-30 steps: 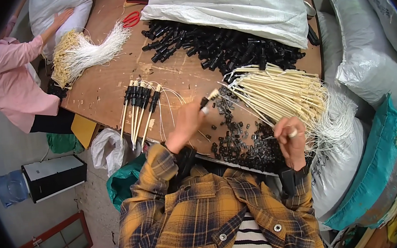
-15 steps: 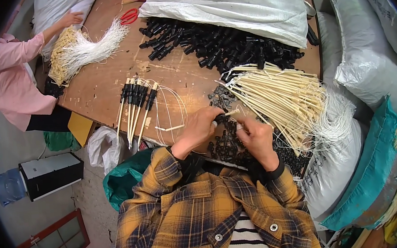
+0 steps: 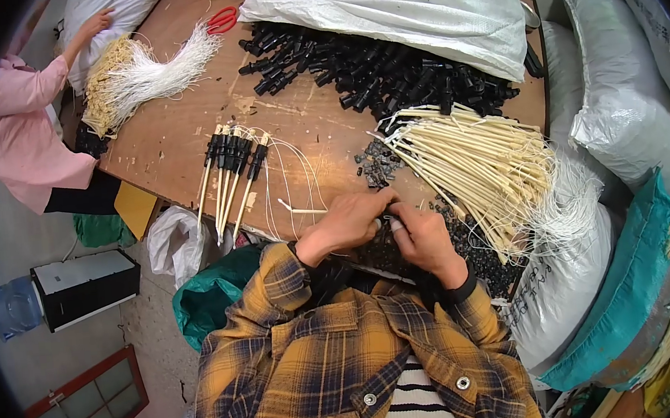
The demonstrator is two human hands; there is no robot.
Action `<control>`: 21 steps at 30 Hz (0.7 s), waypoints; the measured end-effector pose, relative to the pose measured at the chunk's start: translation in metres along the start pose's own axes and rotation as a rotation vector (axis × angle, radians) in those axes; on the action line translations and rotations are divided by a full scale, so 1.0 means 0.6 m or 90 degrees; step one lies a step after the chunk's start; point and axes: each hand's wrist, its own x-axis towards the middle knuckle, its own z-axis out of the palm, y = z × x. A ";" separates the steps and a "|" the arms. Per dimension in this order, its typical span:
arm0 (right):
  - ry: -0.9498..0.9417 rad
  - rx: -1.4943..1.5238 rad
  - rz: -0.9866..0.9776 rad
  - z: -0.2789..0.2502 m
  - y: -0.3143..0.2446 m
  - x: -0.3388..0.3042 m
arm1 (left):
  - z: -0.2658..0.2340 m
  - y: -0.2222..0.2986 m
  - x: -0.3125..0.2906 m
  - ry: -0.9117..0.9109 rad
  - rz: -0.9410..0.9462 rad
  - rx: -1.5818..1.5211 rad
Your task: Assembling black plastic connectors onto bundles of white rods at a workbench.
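My left hand (image 3: 346, 221) and my right hand (image 3: 426, 238) meet fingertip to fingertip over the near edge of the table. The left fingers are closed around a small black plastic fitting, now almost wholly hidden by them. My right thumb and fingers are pinched together against the left fingertips; what is in them is hidden. A cream stick with white cord (image 3: 303, 210) shows just left of my left hand. Farther left, several cream sticks fitted with black plastic sleeves (image 3: 227, 161) lie side by side. A large bundle of plain cream sticks (image 3: 468, 164) fans out to the right.
Small black pieces (image 3: 379, 164) lie scattered around my hands. Behind them, black fittings (image 3: 386, 67) spill from a white woven sack (image 3: 388, 10). Red scissors (image 3: 222, 20) and a white-corded bundle (image 3: 153, 77) lie at the far left, by a person in pink (image 3: 24, 118). Full sacks (image 3: 622, 93) line the right side.
My hands have come together, covering the black fitting and its cream end that showed between them. The loose cream stick has shifted slightly right. The other person's hand has moved up and left.
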 end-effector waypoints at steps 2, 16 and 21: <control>-0.003 -0.023 0.012 0.000 0.001 -0.003 | 0.000 -0.002 0.002 -0.036 0.006 -0.024; 0.073 -0.072 0.066 0.001 -0.007 -0.010 | 0.011 -0.015 -0.003 0.200 0.007 -0.338; 0.073 -0.082 0.058 0.003 -0.003 -0.009 | 0.005 -0.006 0.004 0.283 0.187 -0.124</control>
